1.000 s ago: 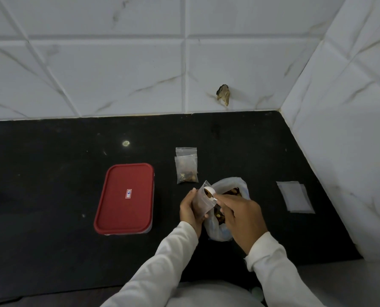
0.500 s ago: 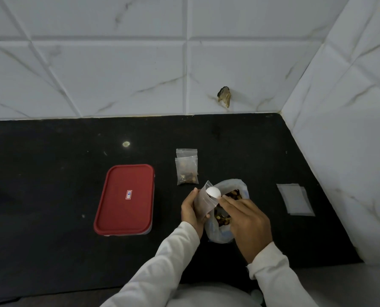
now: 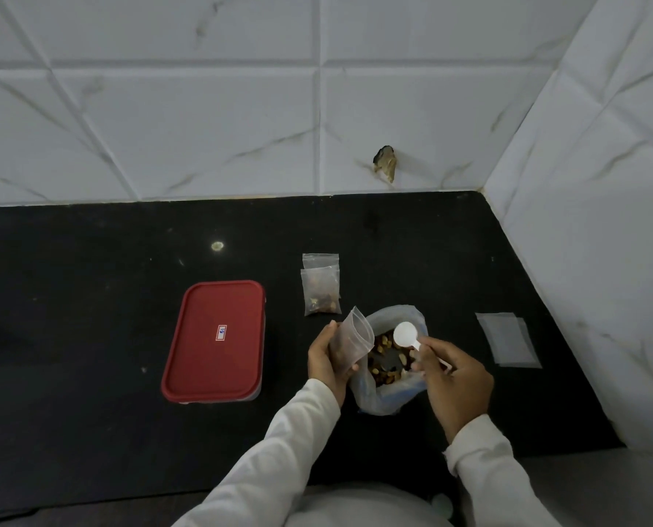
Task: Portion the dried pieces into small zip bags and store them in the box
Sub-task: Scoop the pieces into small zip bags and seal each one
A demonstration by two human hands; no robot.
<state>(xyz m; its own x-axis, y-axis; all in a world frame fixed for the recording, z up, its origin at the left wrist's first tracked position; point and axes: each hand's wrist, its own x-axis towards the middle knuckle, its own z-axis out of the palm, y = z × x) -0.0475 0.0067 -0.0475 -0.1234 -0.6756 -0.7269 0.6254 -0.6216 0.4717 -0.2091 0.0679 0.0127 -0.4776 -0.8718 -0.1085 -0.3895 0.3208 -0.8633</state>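
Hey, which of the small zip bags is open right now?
The zip bag in the left hand, its mouth gaping beside the spoon; the filled bags behind and the empty bags at right lie flat.

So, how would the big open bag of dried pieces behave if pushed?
Likely floppy: the big bag is thin crumpled film with a sagging rim. Its load probably anchors it, yet the open mouth could spill dried pieces if tipped.

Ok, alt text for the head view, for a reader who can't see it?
A left hand holds a small zip bag open beside a big bag of dried pieces, and the right hand holds a white scoop over it. On the black counter sit a shut red-lidded box at left, filled zip bags behind, and empty bags at right.
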